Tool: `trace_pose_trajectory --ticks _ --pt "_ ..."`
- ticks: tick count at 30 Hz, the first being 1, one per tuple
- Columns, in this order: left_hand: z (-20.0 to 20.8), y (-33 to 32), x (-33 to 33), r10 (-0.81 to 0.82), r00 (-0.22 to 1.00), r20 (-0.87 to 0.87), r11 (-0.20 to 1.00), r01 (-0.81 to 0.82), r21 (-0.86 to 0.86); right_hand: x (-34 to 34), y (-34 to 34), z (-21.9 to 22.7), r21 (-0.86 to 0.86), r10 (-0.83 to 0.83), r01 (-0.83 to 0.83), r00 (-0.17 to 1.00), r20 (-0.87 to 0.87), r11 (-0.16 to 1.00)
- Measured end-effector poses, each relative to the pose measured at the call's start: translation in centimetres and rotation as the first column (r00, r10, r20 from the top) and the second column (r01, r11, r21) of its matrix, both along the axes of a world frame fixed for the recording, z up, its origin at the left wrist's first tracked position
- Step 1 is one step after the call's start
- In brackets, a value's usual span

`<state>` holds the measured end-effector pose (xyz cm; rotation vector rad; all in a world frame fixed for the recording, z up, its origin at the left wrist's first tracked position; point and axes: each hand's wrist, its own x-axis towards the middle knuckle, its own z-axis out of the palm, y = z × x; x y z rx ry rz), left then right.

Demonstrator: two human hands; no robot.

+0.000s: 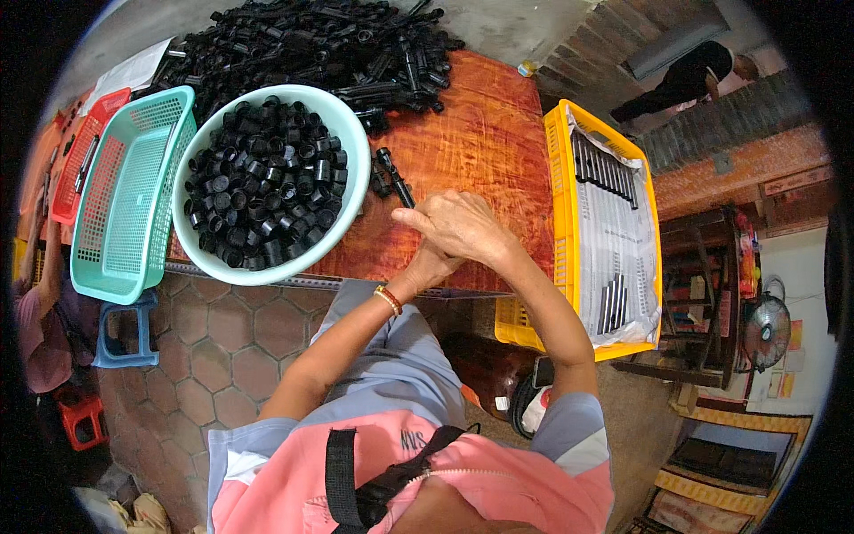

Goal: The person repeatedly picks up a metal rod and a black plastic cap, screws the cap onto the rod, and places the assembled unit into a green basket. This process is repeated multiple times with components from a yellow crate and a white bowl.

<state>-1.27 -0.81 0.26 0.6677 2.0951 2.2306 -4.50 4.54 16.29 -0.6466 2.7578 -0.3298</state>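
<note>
My right hand (pixel 461 226) lies across my left hand (pixel 433 263) at the table's near edge. The right fingers are curled over, with the thumb pointing left. Most of the left hand is covered; the part that shows looks closed. Anything between the hands is hidden. Just beyond the right thumb is a slim black tube (pixel 395 176), with a shorter black piece (pixel 380 183) beside it. To the left, a pale green basin (pixel 359 147) is heaped with small black caps (pixel 267 173). A large pile of black tubes (pixel 302 44) covers the back of the table.
The reddish wooden table (pixel 498 133) spreads before me. Green (pixel 133 289) and red (pixel 67 209) baskets stand left of the basin. At right, a yellow crate (pixel 560 191) holds rows of black tubes on paper. A blue stool (pixel 124 338) sits below. Other people are at far left and upper right.
</note>
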Motion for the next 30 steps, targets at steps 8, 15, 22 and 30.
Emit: trace_pose_trajectory --ticks 8,15,22,30 --pt "-1.8 0.2 0.2 -0.049 0.999 -0.004 0.997 0.049 -0.066 0.2 0.1 -2.0 0.012 -0.011 0.011 0.998 -0.055 1.0" --pt "1.3 -0.9 -0.2 -0.155 0.985 0.072 0.982 0.162 -0.101 0.0 0.1 -1.6 0.005 -0.052 0.052 0.997 -0.054 0.999" --pt "6.1 -4.7 -1.8 -0.525 0.833 0.177 0.814 0.552 -0.182 0.4 -0.3 -0.4 -0.048 -0.003 0.002 1.0 -0.03 0.999" --pt "5.3 -4.8 -2.0 -0.524 0.832 0.182 0.794 0.555 -0.249 0.1 0.3 0.0 -0.079 0.33 -0.33 0.944 -0.007 0.941"
